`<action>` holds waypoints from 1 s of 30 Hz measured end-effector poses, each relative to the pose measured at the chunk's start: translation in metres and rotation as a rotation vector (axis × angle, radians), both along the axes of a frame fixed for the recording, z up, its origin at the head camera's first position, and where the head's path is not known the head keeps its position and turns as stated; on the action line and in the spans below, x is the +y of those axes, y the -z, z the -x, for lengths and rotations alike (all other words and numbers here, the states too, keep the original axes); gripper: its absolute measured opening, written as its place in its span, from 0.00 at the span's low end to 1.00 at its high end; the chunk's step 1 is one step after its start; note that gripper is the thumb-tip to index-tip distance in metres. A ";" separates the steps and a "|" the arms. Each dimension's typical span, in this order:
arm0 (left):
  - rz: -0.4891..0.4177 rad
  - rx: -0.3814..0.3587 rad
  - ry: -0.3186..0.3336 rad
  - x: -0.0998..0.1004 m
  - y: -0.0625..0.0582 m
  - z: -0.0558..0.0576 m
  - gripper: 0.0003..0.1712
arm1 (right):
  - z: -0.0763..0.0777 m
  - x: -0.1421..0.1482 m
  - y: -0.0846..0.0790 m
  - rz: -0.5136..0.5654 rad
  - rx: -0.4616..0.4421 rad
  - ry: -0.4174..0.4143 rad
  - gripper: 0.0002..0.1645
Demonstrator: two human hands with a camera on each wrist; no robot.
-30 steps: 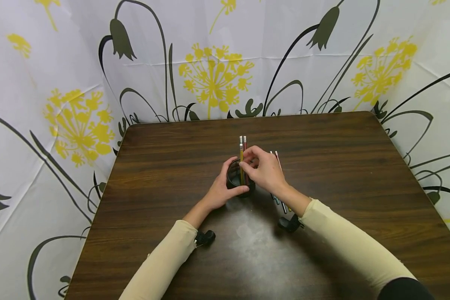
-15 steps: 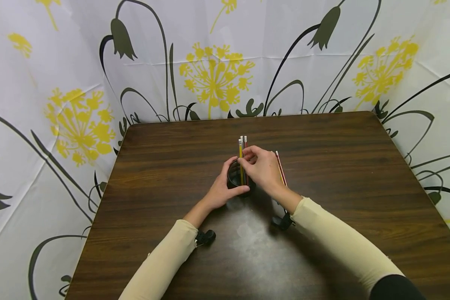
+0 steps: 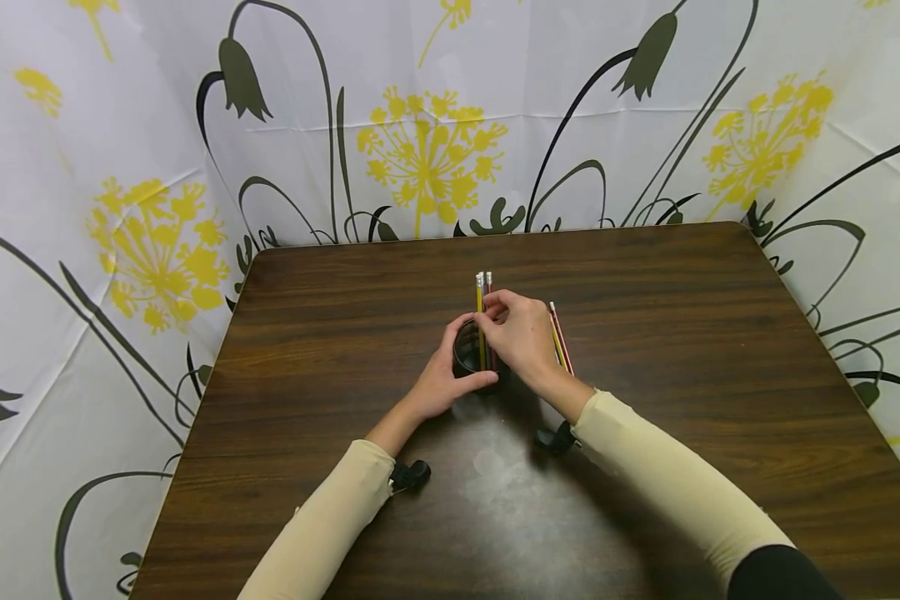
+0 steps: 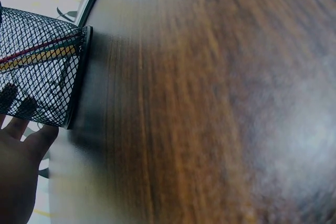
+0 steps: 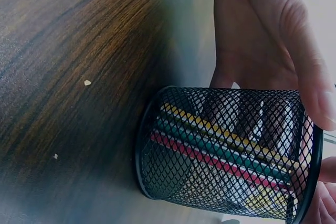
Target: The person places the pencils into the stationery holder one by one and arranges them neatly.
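A black mesh pencil cup (image 3: 467,353) stands upright on the table. My left hand (image 3: 444,379) grips it from the left, with the thumb across its near side. Three pencils stand inside: a yellow pencil (image 5: 210,127), a green pencil (image 5: 218,149) and a red pencil (image 5: 220,163), seen through the mesh in the right wrist view. Their eraser ends rise above the rim. My right hand (image 3: 525,337) is at the cup's right rim, thumb and fingertips pinching the yellow pencil (image 3: 480,293) near its upper part. In the left wrist view the mesh cup (image 4: 42,72) hides part of my left fingers.
More pencils (image 3: 560,333) lie on the table to the right, partly hidden under my right forearm. The brown wood-grain table (image 3: 345,317) ends at a back edge before a flower-patterned curtain (image 3: 435,50). Small light crumbs (image 5: 87,83) lie near the cup.
The yellow pencil's top has shifted slightly left and up, closer to the other eraser ends. My right forearm has swung left, covering more of the loose pencils. My left hand stays on the cup.
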State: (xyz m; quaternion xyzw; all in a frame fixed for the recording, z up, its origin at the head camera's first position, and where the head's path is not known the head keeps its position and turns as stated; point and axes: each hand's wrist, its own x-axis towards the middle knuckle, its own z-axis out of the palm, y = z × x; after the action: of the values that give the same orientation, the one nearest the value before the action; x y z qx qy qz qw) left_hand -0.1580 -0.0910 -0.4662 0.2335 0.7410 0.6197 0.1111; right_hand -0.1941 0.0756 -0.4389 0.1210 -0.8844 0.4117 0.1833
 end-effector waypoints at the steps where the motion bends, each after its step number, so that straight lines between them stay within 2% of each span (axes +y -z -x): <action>1: 0.005 0.001 -0.003 0.000 0.000 0.000 0.50 | 0.000 0.000 0.000 -0.004 0.001 0.002 0.10; 14: 0.025 -0.002 -0.015 -0.002 0.001 0.000 0.49 | 0.001 -0.003 0.000 -0.016 0.021 0.004 0.07; 23: 0.037 0.004 -0.013 -0.002 0.000 0.000 0.49 | 0.001 0.005 -0.009 0.025 -0.069 -0.038 0.07; 30: 0.053 0.035 -0.030 0.000 0.000 0.001 0.50 | 0.007 0.039 -0.020 0.090 -0.132 0.010 0.06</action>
State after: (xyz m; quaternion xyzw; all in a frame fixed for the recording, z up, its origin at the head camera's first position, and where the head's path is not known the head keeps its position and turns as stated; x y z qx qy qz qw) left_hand -0.1591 -0.0910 -0.4657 0.2299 0.7625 0.5972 0.0951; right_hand -0.2015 0.1145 -0.4187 0.0807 -0.8757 0.4574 0.1318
